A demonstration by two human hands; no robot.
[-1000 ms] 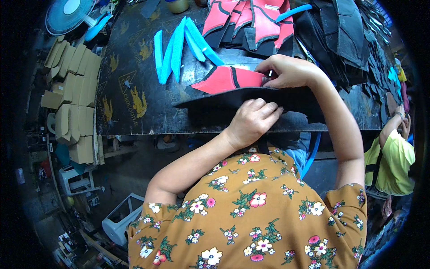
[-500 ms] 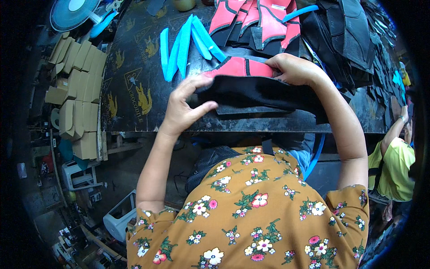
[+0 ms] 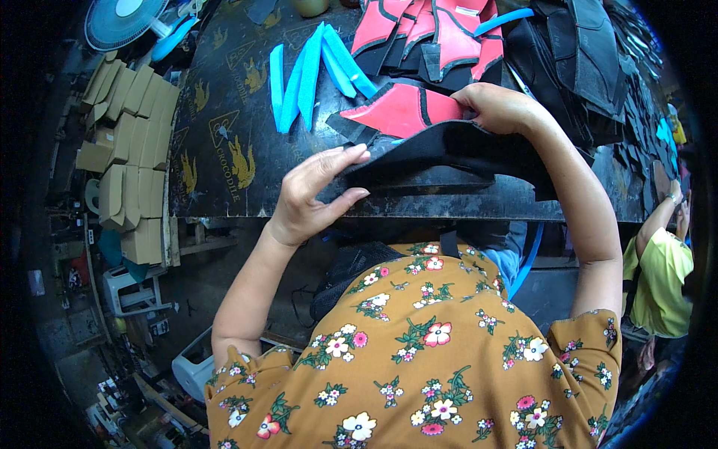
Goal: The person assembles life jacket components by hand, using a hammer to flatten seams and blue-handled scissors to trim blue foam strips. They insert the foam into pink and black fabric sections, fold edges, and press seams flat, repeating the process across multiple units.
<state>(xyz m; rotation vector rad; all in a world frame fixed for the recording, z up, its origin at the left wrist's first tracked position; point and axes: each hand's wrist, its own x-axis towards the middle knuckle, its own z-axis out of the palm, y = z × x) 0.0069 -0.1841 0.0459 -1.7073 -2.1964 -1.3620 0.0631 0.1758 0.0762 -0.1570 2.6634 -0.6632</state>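
My right hand [image 3: 497, 108] is closed on the far right edge of a bent black panel [image 3: 456, 153], its fingertips partly hidden behind the material. The panel's dark face bows toward me above the near table edge. Behind it shows a pink piece [image 3: 389, 112] with black trim, its lower part covered; I cannot tell whether the two are joined. My left hand [image 3: 318, 187] is at the panel's left end, thumb and fingers apart, fingertips at its upper edge. Another flat dark piece [image 3: 449, 183] lies under the panel.
Blue strips [image 3: 307, 82] lie beyond my left hand on the dark table [image 3: 247, 97]. Pink-and-black pieces [image 3: 456, 37] and stacked black pieces [image 3: 583, 60] are at the back right. Cardboard boxes [image 3: 131, 142] and a fan [image 3: 123, 19] stand left. A person in yellow [image 3: 662, 277] is at right.
More of the pink piece shows behind the panel now. My left hand has moved slightly down, its fingers no longer over the pink piece. My right hand has shifted slightly right and up.
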